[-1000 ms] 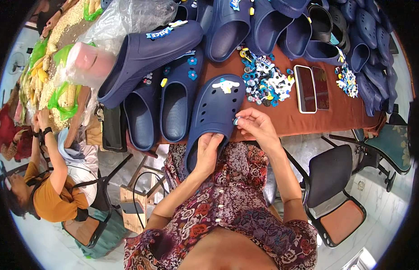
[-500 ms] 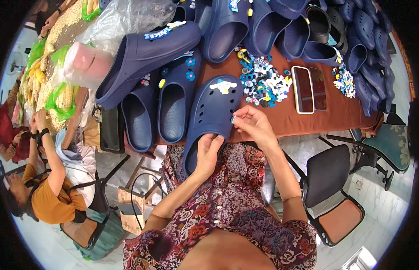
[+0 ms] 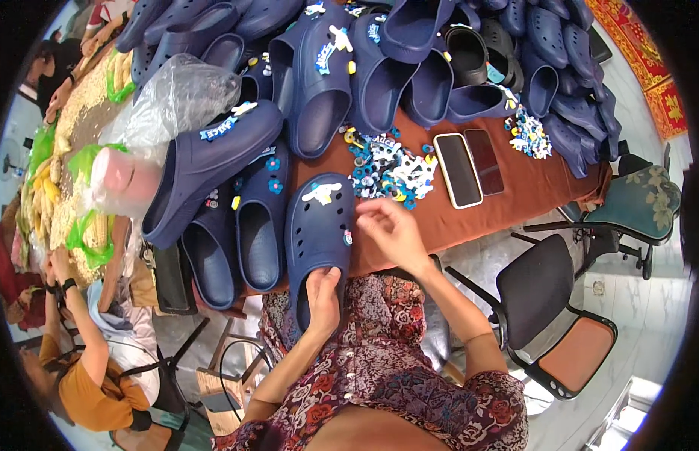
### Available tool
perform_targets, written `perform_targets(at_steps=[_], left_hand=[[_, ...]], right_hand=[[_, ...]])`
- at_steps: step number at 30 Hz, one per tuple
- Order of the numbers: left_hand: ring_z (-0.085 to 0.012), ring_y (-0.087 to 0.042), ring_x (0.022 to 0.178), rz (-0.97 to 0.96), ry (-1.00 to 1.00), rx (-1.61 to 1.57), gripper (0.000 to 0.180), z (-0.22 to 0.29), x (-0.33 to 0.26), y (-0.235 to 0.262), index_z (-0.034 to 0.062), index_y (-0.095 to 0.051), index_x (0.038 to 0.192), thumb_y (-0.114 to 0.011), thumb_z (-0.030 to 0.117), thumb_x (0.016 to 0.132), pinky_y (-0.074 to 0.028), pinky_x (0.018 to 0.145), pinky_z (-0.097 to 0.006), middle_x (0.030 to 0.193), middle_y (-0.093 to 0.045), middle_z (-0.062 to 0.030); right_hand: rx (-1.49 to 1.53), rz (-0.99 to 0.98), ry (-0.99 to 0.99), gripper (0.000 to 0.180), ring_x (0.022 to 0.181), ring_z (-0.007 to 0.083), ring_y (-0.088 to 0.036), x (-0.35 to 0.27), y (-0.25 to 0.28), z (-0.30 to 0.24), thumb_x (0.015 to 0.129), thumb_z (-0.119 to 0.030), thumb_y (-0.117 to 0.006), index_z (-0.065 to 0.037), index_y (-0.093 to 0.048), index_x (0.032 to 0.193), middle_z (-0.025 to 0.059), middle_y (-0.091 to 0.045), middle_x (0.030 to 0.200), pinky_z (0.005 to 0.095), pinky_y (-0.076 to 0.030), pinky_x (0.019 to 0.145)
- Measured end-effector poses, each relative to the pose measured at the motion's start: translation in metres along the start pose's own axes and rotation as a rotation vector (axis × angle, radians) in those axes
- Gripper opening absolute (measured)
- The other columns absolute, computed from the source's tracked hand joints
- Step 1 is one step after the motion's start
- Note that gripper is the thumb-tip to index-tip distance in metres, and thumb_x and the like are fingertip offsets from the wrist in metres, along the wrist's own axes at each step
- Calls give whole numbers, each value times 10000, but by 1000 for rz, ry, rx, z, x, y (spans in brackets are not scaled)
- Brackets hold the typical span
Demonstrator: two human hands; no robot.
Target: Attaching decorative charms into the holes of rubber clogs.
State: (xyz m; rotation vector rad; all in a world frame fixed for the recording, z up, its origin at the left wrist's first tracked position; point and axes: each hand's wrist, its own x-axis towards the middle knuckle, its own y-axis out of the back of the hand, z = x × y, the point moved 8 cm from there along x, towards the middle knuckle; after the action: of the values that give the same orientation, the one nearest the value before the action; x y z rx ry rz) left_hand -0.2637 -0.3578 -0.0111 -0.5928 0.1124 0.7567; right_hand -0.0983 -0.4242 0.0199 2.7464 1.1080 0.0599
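Note:
My left hand grips a navy clog by its foot opening, thumb inside, toe pointing away from me. A white character charm sits near the toe, and a small round charm is on the clog's right side. Just right of it hovers my right hand, fingers loosely bent and apart, with nothing visible in them. Beyond that hand lies a pile of blue, white and yellow shoe charms. Decorated navy clogs stand to the left, one clog lying across others.
Many navy clogs crowd the table's far side. A white-framed phone and a dark phone lie on the brown cloth. A pink container in plastic stands left. Another person works at far left; a chair stands right.
My right hand has come away from the clog's side, where a small round charm now sits. My left hand still holds the clog. The view has shifted, so the table appears lower.

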Motion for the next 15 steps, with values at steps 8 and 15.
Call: perform_targets(at_steps=[8, 15], left_hand=[[-102, -494, 971, 42, -9, 68, 324, 3, -1, 1, -49, -559, 1096, -520, 193, 884, -352, 882, -231, 1057, -557, -30], [-78, -481, 913, 32, -6, 92, 333, 1, -2, 3, -44, -564, 1073, -520, 224, 880, -354, 814, -212, 1029, -555, -7]], right_hand=[[-1024, 629, 190, 319, 963, 324, -494, 86, 148, 11, 732, -324, -742, -102, -654, 944, 119, -558, 986, 452, -378, 798], [-1263, 581, -40, 427, 955, 312, -497, 130, 165, 43, 635, -458, -781, -90, -680, 826, 112, -570, 956, 446, -363, 792]])
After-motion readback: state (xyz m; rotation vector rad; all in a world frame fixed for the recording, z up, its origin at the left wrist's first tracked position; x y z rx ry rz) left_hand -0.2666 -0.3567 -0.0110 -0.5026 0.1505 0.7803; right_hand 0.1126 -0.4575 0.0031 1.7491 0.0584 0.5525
